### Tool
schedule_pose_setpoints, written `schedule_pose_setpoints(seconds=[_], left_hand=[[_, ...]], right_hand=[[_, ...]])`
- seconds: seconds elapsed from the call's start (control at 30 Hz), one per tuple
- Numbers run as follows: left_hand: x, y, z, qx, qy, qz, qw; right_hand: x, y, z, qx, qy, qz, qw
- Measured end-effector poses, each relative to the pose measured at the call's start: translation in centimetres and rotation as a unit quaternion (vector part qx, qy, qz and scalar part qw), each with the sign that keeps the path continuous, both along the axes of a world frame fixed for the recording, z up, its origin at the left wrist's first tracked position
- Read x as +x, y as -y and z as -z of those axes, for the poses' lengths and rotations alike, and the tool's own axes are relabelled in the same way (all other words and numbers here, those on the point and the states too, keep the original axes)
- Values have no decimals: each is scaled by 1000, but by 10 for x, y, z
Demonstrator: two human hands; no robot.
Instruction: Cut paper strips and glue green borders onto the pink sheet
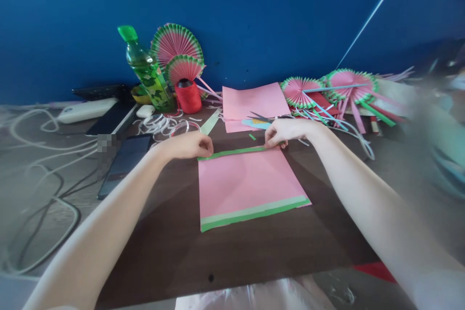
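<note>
A pink paper sheet (243, 179) lies flat on the dark table in front of me. Along its near edge run a dark green band and a paler green one. At the far edge is a narrow green paper strip (238, 152). My left hand (194, 145) pinches the strip's left end, fingers closed at the sheet's far left corner. At the opposite end, my right hand (285, 131) is closed on the strip near the far right corner. Scissors (259, 116) rest just beyond my right hand, partly hidden by it.
Behind are more pink paper (254, 99), pleated pink-green fans (177, 43), a green bottle (148, 70) and a red roll (188, 97). Phones (125, 162) and white cables (39, 145) lie left. Further fans (350, 82) and loose strips sit at the back right.
</note>
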State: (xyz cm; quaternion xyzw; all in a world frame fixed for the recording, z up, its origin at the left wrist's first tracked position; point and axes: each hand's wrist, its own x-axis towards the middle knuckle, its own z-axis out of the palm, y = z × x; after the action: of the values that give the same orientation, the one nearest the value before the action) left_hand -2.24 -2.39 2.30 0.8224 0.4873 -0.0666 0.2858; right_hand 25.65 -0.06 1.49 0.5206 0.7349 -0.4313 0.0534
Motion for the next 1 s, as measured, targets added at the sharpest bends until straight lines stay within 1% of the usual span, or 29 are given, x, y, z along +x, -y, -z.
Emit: schedule_pose_setpoints(seconds=[0.17,0.3,0.53,0.77,1.0], left_hand=[[4,4,-2,24,-29,-20,999],[5,5,-3,37,-38,-27,998],[7,7,-5,37,-51,-32,998],[7,6,-2,43,-60,-40,997],[8,8,-4,38,-54,-42,997]], right_hand=[[-2,0,1,11,22,-7,1000],[-5,2,-1,5,32,10,999],[-5,0,-1,7,40,8,999],[-3,-2,2,1,35,0,999],[-4,0,-1,-2,31,2,1000]])
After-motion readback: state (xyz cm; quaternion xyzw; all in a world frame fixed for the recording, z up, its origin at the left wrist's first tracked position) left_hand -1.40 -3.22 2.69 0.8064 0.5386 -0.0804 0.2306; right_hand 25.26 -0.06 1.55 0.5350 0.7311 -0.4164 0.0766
